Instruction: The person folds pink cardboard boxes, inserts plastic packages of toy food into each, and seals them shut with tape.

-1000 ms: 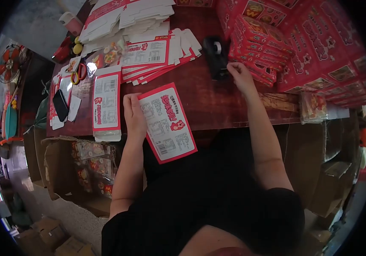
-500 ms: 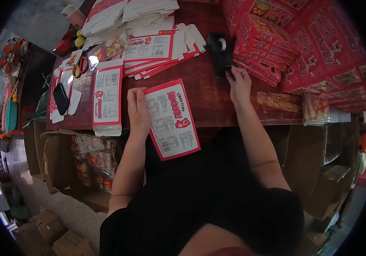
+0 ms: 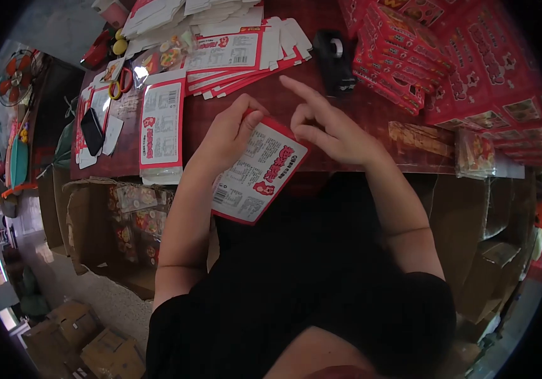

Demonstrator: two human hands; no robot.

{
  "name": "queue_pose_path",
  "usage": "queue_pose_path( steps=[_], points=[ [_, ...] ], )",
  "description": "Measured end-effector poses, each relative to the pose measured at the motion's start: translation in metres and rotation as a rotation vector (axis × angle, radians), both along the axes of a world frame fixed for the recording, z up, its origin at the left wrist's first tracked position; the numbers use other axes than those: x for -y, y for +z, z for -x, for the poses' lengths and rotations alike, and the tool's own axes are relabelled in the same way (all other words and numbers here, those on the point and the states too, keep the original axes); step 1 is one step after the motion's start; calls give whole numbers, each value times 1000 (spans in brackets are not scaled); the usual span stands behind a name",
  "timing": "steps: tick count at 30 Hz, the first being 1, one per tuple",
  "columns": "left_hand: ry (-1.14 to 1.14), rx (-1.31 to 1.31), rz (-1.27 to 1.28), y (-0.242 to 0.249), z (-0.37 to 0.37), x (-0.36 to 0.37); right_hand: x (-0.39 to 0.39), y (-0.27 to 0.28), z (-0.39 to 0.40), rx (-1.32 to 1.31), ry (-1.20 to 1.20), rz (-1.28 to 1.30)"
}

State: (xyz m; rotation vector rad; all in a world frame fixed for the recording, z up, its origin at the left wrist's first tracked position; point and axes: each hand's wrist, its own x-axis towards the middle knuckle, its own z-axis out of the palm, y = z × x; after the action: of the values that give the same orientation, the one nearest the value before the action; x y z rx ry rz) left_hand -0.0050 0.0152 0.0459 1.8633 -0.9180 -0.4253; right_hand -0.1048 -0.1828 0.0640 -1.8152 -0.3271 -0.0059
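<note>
My left hand (image 3: 230, 131) is closed on the upper left edge of a flat red-and-white printed box (image 3: 261, 167), tilted above my lap at the table's front edge. At the box's upper right corner is my right hand (image 3: 327, 126). Its index finger stretches out over the table, apart from the thumb, and the other fingers are curled. I cannot make out any tape on its fingers. A black tape dispenser (image 3: 335, 63) stands on the table beyond my right hand.
Unfolded cartons (image 3: 223, 60) fan out at the back, left of several stacked red boxes (image 3: 397, 60). Scissors (image 3: 120, 83), a phone (image 3: 92, 132) and a printed carton (image 3: 161, 126) lie at left. An open cardboard box (image 3: 94, 221) with packets stands below the table.
My right hand has left the tape dispenser and moved left to the box's corner, its index finger now extended. My left hand has raised and turned the box.
</note>
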Motion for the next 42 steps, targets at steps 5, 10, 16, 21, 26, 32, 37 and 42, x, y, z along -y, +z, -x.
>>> queue_pose_path(
  steps=[5, 10, 16, 21, 26, 32, 37, 42],
  points=[
    [-70, -110, -32, -2, 4, 4, -4, -1, -9, -42, 28, 193],
    [-38, -58, 38, -3, 5, 4, -8, -11, -12, -109, -85, 139],
    [16, -83, 71, 5, 9, 5, -6, -36, -18, -659, 25, -881],
    [129, -17, 151, -2, 14, 2, 17, -51, -17, -527, -107, -877],
    [531, -403, 535, -10, 1, -20, 109, -89, -30, 48, -981, 264],
    [551, -649, 783, -26, 0, -26, 125, -97, -34, -311, -806, -189],
    [580, -749, 835, -34, 2, -24, 120, -117, -37, -169, -839, -397],
    [602, -768, 841, -38, 3, -25, 98, -129, -36, 119, -1032, -421]
  ],
)
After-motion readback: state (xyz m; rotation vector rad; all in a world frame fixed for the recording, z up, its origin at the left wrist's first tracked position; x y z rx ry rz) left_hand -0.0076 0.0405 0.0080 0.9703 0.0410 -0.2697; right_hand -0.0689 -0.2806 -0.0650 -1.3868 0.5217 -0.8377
